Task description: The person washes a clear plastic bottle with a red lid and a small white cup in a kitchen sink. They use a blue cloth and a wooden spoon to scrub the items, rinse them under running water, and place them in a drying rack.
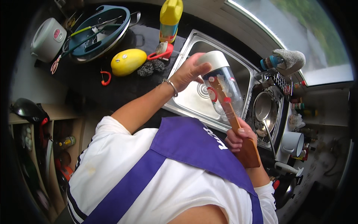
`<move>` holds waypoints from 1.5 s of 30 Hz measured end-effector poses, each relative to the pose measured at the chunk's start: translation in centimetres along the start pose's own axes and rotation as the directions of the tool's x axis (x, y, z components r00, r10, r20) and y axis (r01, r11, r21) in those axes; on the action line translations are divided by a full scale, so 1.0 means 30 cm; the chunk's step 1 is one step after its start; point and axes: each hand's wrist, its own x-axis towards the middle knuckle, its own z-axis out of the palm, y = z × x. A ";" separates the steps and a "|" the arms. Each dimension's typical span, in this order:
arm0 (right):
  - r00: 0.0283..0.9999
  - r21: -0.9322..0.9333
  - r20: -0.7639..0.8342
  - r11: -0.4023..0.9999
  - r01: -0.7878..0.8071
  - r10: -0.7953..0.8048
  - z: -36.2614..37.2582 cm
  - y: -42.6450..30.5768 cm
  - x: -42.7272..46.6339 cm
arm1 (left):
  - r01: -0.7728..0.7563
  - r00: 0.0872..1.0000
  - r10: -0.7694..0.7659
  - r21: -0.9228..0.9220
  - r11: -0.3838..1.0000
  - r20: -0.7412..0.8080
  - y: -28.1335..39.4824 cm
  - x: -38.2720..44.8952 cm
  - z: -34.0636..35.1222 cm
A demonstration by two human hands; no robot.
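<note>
My left hand (193, 72) grips the white base or cap of a clear bottle (236, 86) with red and white printed figures, held tilted above the sink. In my right hand (242, 135) is a wooden spatula (249, 154), its flat blade towards me. The spatula's handle reaches into the bottle, or lies behind its clear wall; its far part shows through. Beneath them lies the stainless steel sink (187, 105) with a round drain strainer (204, 90).
Left of the sink are a yellow melon (128, 62), steel scourers (151, 67), a red-handled peeler or similar tool (105, 78), a yellow bottle (170, 16) and a blue basin (114, 12). At right, a ladle (268, 123) rests in the drainer, near a white enamel pot (292, 143).
</note>
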 end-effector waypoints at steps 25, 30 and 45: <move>0.901 0.469 0.330 0.877 0.102 -0.281 -0.041 0.070 0.056 | 0.215 0.971 -0.099 -0.608 0.765 0.219 -0.111 0.086 0.120; 0.875 -0.603 -0.031 0.707 0.368 -0.482 -0.100 0.010 0.027 | 0.236 0.972 -0.224 -0.312 0.921 0.074 -0.022 0.083 0.124; 0.968 0.136 0.147 0.974 0.182 -0.201 -0.120 0.059 0.084 | 0.084 0.988 -0.145 -0.587 0.806 -0.058 -0.148 0.089 0.184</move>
